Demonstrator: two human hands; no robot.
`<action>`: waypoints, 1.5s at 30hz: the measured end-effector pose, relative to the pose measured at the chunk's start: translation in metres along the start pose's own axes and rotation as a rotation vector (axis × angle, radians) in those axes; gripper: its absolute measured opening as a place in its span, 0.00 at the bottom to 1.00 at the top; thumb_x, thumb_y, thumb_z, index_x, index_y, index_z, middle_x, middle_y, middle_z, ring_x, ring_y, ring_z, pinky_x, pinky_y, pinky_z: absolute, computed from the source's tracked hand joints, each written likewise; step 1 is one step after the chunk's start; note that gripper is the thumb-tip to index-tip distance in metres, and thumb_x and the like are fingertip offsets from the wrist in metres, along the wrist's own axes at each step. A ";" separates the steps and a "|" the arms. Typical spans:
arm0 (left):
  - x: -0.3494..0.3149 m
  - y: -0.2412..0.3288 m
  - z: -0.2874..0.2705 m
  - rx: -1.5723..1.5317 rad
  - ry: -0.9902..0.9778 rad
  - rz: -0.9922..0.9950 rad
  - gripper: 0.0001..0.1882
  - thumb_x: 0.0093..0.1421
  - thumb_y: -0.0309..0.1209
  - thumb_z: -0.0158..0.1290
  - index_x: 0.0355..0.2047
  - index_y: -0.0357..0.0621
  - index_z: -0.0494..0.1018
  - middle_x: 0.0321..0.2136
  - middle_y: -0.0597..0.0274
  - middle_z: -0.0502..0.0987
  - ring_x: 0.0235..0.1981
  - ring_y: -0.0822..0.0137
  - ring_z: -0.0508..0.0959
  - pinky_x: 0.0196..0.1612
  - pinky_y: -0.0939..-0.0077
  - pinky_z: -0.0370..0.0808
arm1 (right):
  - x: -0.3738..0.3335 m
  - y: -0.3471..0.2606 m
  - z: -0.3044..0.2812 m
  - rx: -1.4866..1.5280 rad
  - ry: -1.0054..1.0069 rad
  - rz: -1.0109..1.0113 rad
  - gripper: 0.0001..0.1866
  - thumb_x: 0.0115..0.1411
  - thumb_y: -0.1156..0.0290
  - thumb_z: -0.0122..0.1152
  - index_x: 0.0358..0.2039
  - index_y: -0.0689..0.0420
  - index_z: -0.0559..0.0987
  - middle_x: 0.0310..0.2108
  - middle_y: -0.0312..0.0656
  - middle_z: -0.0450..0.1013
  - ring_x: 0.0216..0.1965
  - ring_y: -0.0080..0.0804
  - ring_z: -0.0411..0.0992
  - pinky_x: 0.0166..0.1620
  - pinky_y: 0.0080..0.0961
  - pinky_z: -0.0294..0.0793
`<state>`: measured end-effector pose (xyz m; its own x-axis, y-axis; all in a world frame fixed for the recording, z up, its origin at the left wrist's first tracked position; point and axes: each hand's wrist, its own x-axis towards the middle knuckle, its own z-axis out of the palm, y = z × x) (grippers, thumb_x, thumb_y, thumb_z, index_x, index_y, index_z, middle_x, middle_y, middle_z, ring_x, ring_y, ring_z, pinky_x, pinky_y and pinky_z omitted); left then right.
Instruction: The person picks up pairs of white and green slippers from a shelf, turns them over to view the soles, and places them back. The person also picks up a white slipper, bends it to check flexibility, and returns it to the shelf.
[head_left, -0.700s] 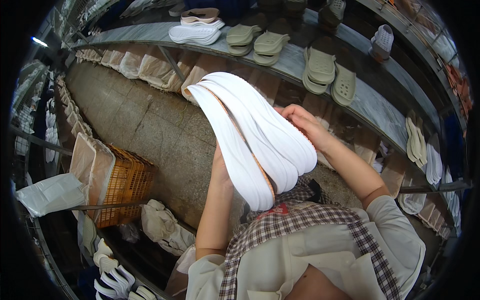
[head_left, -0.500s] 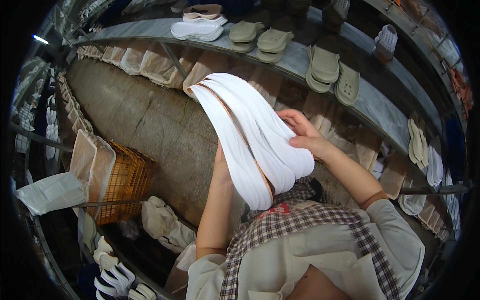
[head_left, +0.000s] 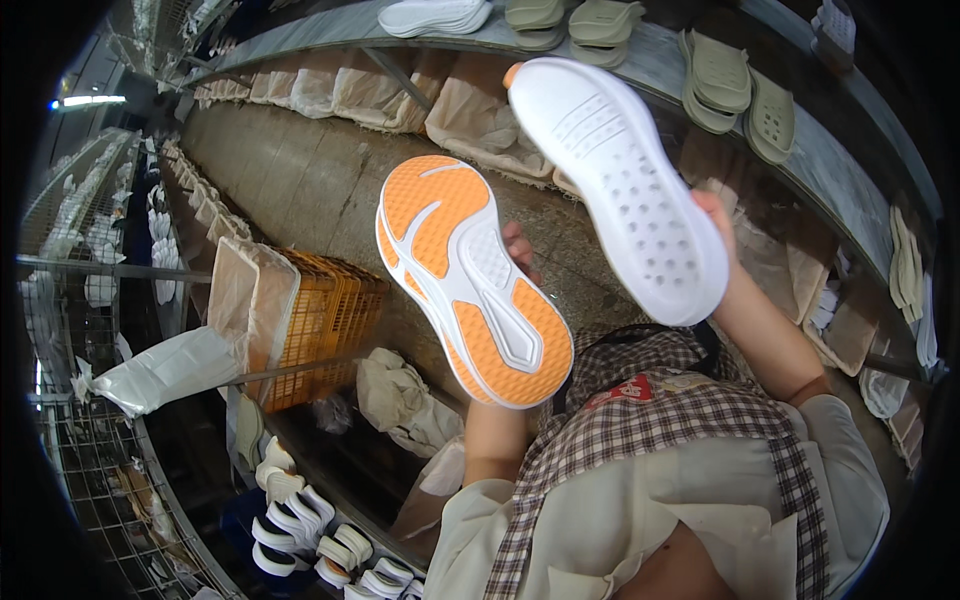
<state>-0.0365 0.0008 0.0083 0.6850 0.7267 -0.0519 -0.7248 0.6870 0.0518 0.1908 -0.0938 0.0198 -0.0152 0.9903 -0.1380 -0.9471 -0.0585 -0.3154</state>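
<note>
A shoe sole with orange tread pads and white edges [head_left: 470, 225] is turned tread side up in my left hand [head_left: 519, 252]. The fingers curl at its right edge, and the sole hides most of the hand. Another layer shows along its left side; I cannot tell how many soles are stacked there. To the right, my right hand [head_left: 718, 225] grips a white shoe sole [head_left: 625, 185], its dimpled inner face toward me and a bit of orange at its toe tip. That hand is partly behind the sole. The two soles are held apart, above the floor.
Several olive clog-style shoe pieces [head_left: 722, 80] and stacked white soles [head_left: 435, 16] lie on the long grey shelf [head_left: 655, 65]. Lined bins stand under it. An orange crate [head_left: 325, 310] and wire rack [head_left: 110, 480] are at left. More white soles [head_left: 295, 535] sit lower left.
The white soles held together in both hands are now separated. The left portion has been turned to show its orange tread, and the right portion shows its dimpled face. The view has shifted.
</note>
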 end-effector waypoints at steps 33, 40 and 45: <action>0.083 -0.091 0.074 0.611 -0.022 -0.417 0.23 0.61 0.28 0.47 0.56 0.39 0.57 0.48 0.50 0.70 0.43 0.59 0.76 0.43 0.67 0.78 | -0.060 -0.012 -0.032 0.094 0.002 -0.260 0.31 0.54 0.64 0.45 0.58 0.62 0.61 0.55 0.52 0.65 0.51 0.42 0.69 0.55 0.40 0.69; 0.146 -0.213 0.123 0.938 -0.256 -0.703 0.23 0.59 0.33 0.46 0.53 0.35 0.64 0.48 0.52 0.73 0.48 0.58 0.74 0.54 0.61 0.70 | -0.119 -0.081 -0.044 -0.070 0.096 -0.796 0.27 0.62 0.60 0.39 0.57 0.63 0.64 0.53 0.48 0.68 0.54 0.41 0.66 0.58 0.37 0.64; 0.168 -0.303 0.143 1.025 -0.297 -0.944 0.27 0.57 0.39 0.48 0.56 0.43 0.61 0.50 0.56 0.71 0.51 0.56 0.72 0.53 0.58 0.68 | -0.164 -0.132 -0.057 -0.856 0.407 -1.333 0.25 0.66 0.61 0.35 0.60 0.61 0.60 0.59 0.46 0.62 0.58 0.40 0.61 0.62 0.36 0.59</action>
<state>0.3089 -0.0852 0.1269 0.9559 -0.1119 -0.2716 0.2898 0.5104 0.8096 0.3368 -0.2558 0.0302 0.8324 0.3064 0.4619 0.2249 0.5749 -0.7867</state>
